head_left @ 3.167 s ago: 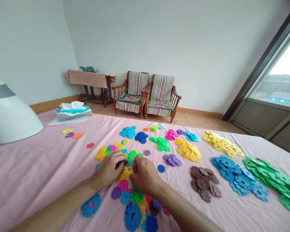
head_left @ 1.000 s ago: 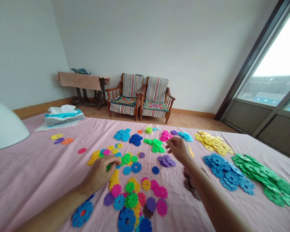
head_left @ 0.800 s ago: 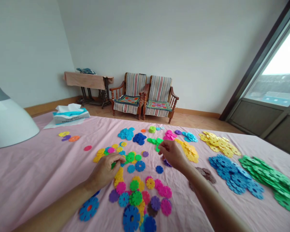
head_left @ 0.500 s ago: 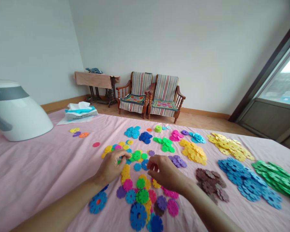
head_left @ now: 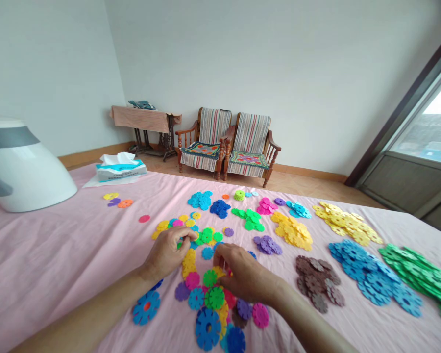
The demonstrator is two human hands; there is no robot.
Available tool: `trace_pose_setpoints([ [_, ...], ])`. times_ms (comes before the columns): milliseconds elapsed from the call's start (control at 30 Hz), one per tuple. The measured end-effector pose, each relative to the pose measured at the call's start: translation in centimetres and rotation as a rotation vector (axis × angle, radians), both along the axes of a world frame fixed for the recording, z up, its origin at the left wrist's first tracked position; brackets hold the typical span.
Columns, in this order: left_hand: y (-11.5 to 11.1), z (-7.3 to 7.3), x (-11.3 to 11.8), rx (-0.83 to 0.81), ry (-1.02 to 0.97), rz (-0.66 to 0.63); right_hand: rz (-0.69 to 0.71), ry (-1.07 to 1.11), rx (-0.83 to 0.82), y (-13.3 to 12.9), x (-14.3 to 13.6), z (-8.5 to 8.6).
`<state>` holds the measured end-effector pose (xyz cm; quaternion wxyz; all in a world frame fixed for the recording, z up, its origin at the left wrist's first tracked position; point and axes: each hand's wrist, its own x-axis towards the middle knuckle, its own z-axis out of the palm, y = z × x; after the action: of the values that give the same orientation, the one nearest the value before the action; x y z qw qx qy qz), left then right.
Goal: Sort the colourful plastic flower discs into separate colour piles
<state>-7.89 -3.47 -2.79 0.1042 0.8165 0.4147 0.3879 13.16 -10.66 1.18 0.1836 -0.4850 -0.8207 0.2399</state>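
Observation:
Mixed flower-shaped plastic discs lie in a loose pile in front of me, among them a green disc point(head_left: 215, 297), a large blue disc point(head_left: 208, 328) and a pink disc point(head_left: 192, 280). My left hand point(head_left: 171, 249) rests at the pile's left side, thumb and forefinger pinched together beside some green discs point(head_left: 206, 236); anything between them is hidden. Over the right part of the pile is my right hand point(head_left: 244, 274), its fingers curved and apart above a yellow disc point(head_left: 218, 271) that they partly cover. Yellow discs point(head_left: 188, 264) lie just right of my left wrist.
Sorted heaps spread rightward: purple point(head_left: 267, 245), brown point(head_left: 318, 279), yellow point(head_left: 347, 223), blue point(head_left: 375, 274) and green point(head_left: 419, 274). A white kettle point(head_left: 29, 171) and a tissue pack point(head_left: 121, 167) stand at the left on the pink cloth point(head_left: 95, 245). Two chairs point(head_left: 228, 147) are beyond.
My right hand has moved toward me and slightly left, from beside a blue disc to over the pile's yellow and green discs. My left hand has stayed nearly in place.

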Motion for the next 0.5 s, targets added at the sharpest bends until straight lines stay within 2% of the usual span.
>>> trace_pose_setpoints([
  [100, 0.1, -0.2, -0.1, -0.010, 0.009, 0.004, -0.036, 0.060, -0.004, 0.8, 0.9, 0.5],
  [167, 0.1, -0.2, -0.1, -0.012, 0.012, 0.001, -0.163, 0.067, 0.069, 2.0, 2.7, 0.6],
  [300, 0.2, -0.1, 0.0, -0.009, 0.012, -0.005, -0.586, 0.000, 0.246, 4.9, 9.3, -0.3],
  [400, 0.2, -0.2, 0.0, -0.005, 0.005, -0.007, -0.769, -0.044, 0.280, 6.1, 14.6, -1.8],
  [500, 0.2, -0.2, -0.1, 0.001, 0.004, -0.018, -0.888, -0.101, 0.267, 6.4, 18.3, -3.3],
])
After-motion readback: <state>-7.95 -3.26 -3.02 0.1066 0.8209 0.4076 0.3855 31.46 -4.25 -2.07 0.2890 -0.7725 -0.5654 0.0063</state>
